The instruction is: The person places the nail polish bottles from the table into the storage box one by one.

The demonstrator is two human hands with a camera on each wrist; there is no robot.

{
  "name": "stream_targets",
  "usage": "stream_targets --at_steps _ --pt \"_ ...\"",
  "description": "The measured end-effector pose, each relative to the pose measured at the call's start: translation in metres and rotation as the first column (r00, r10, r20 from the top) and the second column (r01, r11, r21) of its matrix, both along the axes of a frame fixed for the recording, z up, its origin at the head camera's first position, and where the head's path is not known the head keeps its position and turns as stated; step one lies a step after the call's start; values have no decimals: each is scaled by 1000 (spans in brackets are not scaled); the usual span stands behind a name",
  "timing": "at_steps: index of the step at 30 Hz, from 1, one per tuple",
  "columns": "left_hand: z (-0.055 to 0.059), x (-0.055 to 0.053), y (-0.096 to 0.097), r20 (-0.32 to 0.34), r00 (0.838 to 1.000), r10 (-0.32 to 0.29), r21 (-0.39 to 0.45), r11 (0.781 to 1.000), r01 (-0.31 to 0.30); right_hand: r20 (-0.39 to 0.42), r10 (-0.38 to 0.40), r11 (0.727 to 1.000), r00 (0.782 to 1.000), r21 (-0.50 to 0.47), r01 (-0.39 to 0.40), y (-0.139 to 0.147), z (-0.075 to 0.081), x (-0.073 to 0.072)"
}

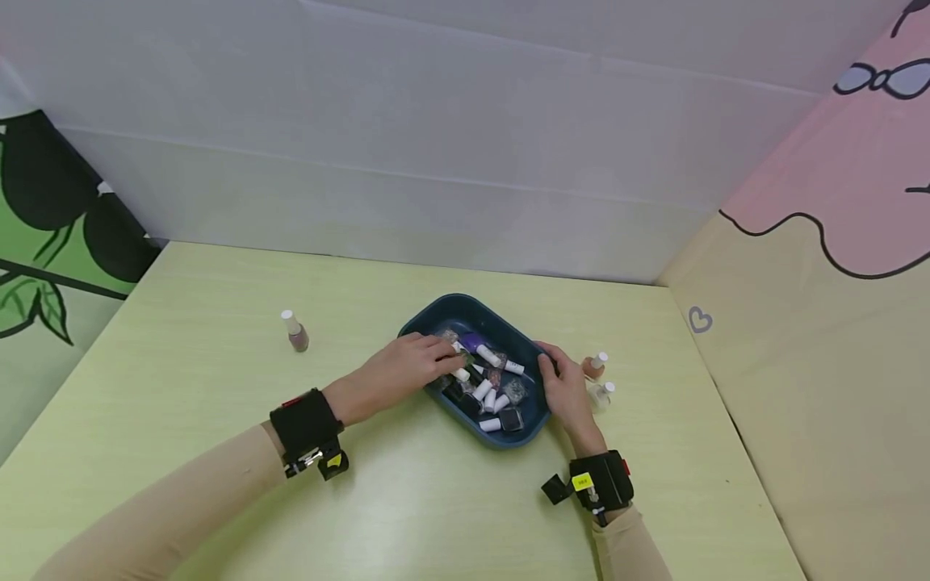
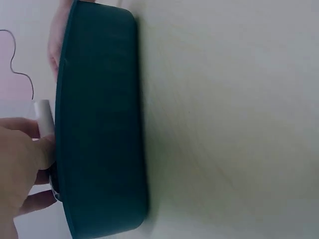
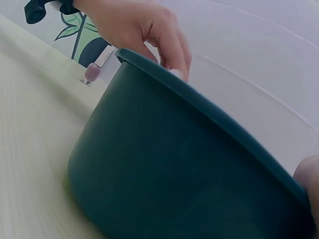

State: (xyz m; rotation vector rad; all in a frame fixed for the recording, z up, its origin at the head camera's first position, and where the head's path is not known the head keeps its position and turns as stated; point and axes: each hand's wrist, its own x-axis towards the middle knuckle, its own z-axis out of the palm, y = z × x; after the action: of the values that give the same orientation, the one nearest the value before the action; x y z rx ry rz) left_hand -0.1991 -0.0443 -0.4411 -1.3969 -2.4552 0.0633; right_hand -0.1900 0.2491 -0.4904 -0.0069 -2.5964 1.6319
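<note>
A dark teal plastic tub (image 1: 456, 305) on the table holds several nail polish bottles, most with white caps. My left hand (image 1: 410, 365) reaches over its left rim. In the left wrist view, the thumb and fingers of that hand (image 2: 20, 164) pinch a nail polish bottle (image 2: 45, 118) with a white cap, right at the rim; its lower part is mostly hidden. My right hand (image 1: 568, 389) grips the tub's right rim, thumb at the inner edge. Among the bottles inside are a purple one (image 1: 472, 341) and a dark square one (image 1: 512, 419).
A pinkish nail polish bottle (image 1: 298, 335) stands apart on the left of the table. Just right of my right hand are an orange-brown bottle (image 1: 593, 367) and a clear or pale one (image 1: 601, 394). A pale wall (image 1: 407, 210) rises behind the table.
</note>
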Motion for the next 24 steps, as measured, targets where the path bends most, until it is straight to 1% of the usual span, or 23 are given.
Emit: stream_targets --at_steps 2,4,7,9,11,13,16,19,24 --pt "2 -1 1 -53 999 -15 -107 994 9 -9 -1 1000 1000 2 1 0 0 0" --pt "3 -2 1 -97 995 -38 -189 982 19 -16 -1 1000 1000 2 1 -1 0 0" --pt "3 -3 2 -126 990 -69 -233 972 38 -12 2 1000 1000 1 -2 0 1 1" --pt "4 -5 3 -123 989 -84 -243 969 52 -5 6 1000 1000 -2 -6 0 0 1" --pt "6 -6 4 -100 991 -92 -255 965 64 2 10 1000 1000 -5 -10 1 0 0" --pt "9 -8 6 -54 994 -90 -267 961 73 7 13 1000 1000 -3 -13 1 0 0" --pt "12 -10 8 17 996 -88 -273 958 90 14 12 1000 1000 -2 -12 1 0 0" --pt "14 -13 10 74 993 -90 -240 965 105 15 13 1000 1000 -1 -13 1 2 0" --pt "13 -17 12 153 983 -100 -156 980 124 7 11 1000 1000 -2 -11 1 3 0"
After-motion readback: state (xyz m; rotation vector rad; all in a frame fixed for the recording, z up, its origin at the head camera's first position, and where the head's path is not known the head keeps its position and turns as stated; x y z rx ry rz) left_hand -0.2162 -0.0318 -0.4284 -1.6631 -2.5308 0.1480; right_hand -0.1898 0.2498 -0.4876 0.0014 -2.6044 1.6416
